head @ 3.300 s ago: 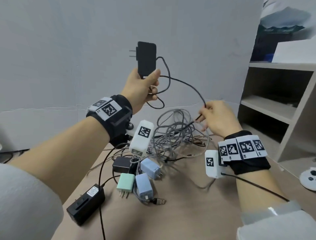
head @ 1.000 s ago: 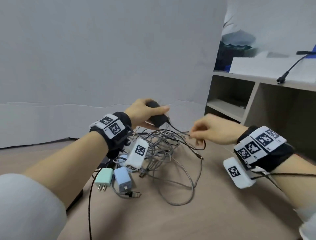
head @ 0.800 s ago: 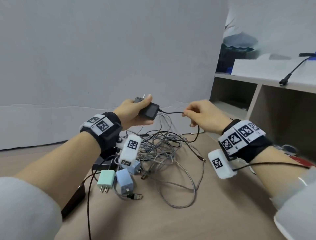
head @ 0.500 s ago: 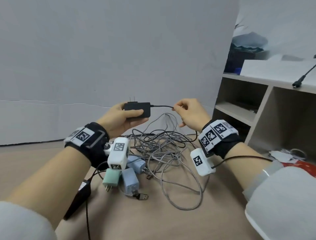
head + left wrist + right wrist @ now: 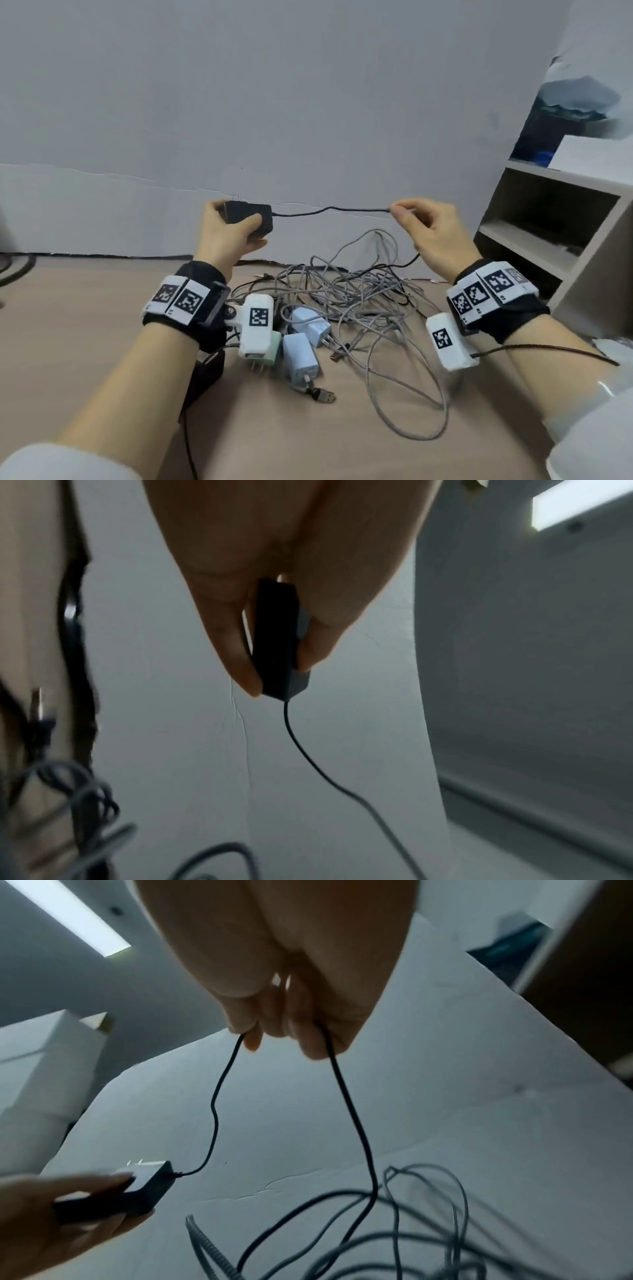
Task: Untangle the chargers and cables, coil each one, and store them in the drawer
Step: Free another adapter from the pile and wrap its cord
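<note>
The left hand (image 5: pixel 227 236) holds the black charger (image 5: pixel 248 217) in the middle of the frame, fingers and thumb wrapped round its small hard block. The right hand (image 5: pixel 435 233) pinches its thin black cord (image 5: pixel 329 209) between thumb and finger, so the cord runs almost straight from one hand to the other. The block looks light and stiff, easy to hold by its flat sides. The cord looks soft and bendy, and may slip, so a pinch near the block is a good place to start winding. Past the right hand the cord drops down into the pile of grey cables (image 5: pixel 359 301) in the lower middle, and it may still be caught there. Pulling hard could drag the whole pile. Lower down lie two blue plugs (image 5: pixel 301 353), a green plug (image 5: pixel 270 349) and a loose USB end (image 5: pixel 323 397) on the brown table (image 5: pixel 85 325). A shelf (image 5: pixel 555 219) stands at the right edge. No drawer shows.
</note>
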Demonstrator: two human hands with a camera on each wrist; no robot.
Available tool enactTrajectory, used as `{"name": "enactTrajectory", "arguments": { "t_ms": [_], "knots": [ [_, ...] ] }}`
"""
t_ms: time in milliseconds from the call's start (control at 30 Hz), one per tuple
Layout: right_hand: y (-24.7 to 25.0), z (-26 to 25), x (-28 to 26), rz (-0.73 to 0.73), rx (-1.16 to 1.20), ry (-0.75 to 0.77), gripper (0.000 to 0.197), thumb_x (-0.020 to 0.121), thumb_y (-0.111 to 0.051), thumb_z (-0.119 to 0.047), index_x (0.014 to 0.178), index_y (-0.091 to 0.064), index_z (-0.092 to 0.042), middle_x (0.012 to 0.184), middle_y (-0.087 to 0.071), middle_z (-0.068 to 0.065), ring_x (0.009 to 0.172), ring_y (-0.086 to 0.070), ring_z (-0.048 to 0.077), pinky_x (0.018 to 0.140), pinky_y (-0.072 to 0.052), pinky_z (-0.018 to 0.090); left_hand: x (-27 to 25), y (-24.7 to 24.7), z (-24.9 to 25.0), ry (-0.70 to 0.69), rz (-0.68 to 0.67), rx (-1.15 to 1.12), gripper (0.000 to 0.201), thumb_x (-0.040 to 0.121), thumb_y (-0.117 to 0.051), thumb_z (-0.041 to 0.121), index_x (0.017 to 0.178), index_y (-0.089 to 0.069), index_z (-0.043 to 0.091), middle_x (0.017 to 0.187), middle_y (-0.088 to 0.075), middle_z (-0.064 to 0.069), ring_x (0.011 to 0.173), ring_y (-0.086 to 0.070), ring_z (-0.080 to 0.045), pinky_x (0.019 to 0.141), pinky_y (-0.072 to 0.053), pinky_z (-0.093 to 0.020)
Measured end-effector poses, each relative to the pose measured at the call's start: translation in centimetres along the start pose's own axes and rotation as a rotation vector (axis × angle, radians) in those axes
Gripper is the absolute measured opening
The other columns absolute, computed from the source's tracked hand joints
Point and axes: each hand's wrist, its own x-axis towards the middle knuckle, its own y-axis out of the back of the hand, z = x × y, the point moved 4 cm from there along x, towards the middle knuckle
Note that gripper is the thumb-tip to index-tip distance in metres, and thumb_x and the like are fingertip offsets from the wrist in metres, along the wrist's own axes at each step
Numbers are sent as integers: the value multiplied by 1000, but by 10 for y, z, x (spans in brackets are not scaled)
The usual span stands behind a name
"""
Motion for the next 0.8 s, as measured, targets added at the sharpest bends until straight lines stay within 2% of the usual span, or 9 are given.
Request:
{"name": "enactTrajectory", "arguments": {
  "t_ms": [100, 167, 233, 300, 400, 467, 567, 633, 800],
  "knots": [
    [-7, -27, 6, -160, -365, 108, 22, 99, -62, -27, 101, -78, -13, 90, -76, -1, 82, -64, 14, 79, -48, 30, -6, -8, 4, -90, -82, 119, 40, 92, -65, -3, 120, -44, 14, 120, -58, -12, 96, -72, -31, 77, -63, -39],
    [-24, -43, 4, -421, -579, 114, 24, 100, -60, -28, 100, -78, -13, 96, -76, 2, 89, -64, 18, 77, -45, 29, -10, -16, 10, -148, -144, 174, 41, 91, -65, -4, 121, -47, 16, 118, -57, -8, 102, -69, -30, 76, -63, -36],
    [-40, -59, 1, -628, -594, 113, 21, 99, -60, -28, 93, -78, -18, 87, -72, -2, 83, -63, 12, 68, -44, 25, -14, -24, 15, -205, -213, 236, 43, 89, -65, -8, 122, -50, 16, 114, -56, -3, 104, -66, -26, 77, -63, -35],
    [-47, -79, 0, -705, -423, 95, 20, 100, -60, -26, 88, -75, -20, 70, -64, -11, 64, -56, 0, 60, -43, 20, -20, -32, 18, -245, -302, 273, 45, 88, -63, -12, 122, -53, 17, 111, -58, 0, 103, -66, -24, 79, -62, -34],
    [-50, -103, 6, -689, -82, 38, 22, 103, -55, -18, 95, -71, -7, 59, -62, -15, 52, -51, -2, 52, -40, 17, -30, -41, 19, -265, -452, 351, 49, 86, -67, -9, 125, -57, 20, 115, -63, -6, 106, -68, -25, 86, -61, -38],
    [-51, -110, 14, -617, 36, 0, 22, 105, -52, -16, 100, -67, -2, 69, -70, -10, 56, -59, 3, 47, -40, 22, -38, -48, 17, -178, -540, 248, 51, 81, -72, -8, 123, -59, 18, 117, -64, -15, 110, -67, -32, 89, -60, -45],
    [-52, -106, 27, -483, -10, 7, 20, 104, -53, -17, 91, -67, -9, 81, -73, 4, 60, -62, 15, 45, -39, 22, -45, -57, 14, 6, -602, 16, 50, 80, -58, -18, 122, -57, 9, 122, -58, -24, 108, -69, -37, 89, -59, -48],
    [-50, -102, 31, -420, -98, 41, 21, 102, -58, -20, 86, -70, -14, 67, -64, -3, 56, -55, 12, 50, -40, 20, -47, -60, 13, 93, -635, -88, 52, 78, -47, -21, 124, -54, 3, 124, -55, -26, 105, -70, -38, 88, -59, -48],
    [-47, -95, 33, -336, -157, 24, 22, 99, -60, -25, 86, -76, -15, 55, -48, -10, 52, -43, 7, 57, -37, 26, -52, -63, 17, 197, -721, -173, 59, 79, -54, -7, 137, -49, -1, 129, -56, -28, 111, -65, -47, 95, -56, -50]
  ]
}}
